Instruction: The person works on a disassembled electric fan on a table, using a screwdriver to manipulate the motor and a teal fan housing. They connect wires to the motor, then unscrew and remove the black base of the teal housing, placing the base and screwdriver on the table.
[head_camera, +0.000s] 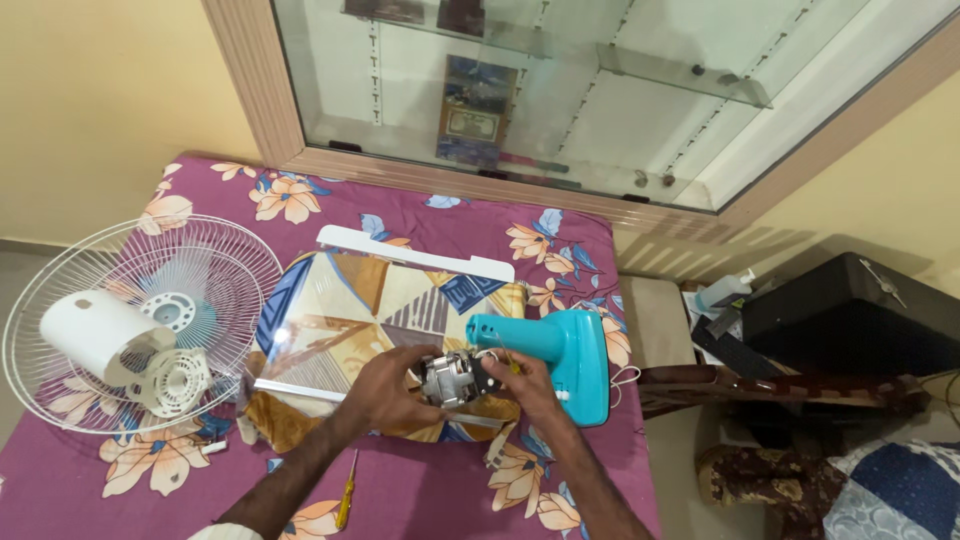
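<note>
Left hand (388, 388) cups the fan motor (450, 380) from the left; right hand (525, 385) pinches its right end. Both are clamped on it, near the middle of the surface (430, 500), just left of the teal housing (560, 355). It looks dense, rigid metal with delicate wires; the casing seems the safest hold.

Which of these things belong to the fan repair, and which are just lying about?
In hand:
fan motor, held by left hand and right hand
teal fan stand
white fan guard
white motor cover
yellow screwdriver

Lying about:
black case
plastic bottle
glass cabinet
</note>
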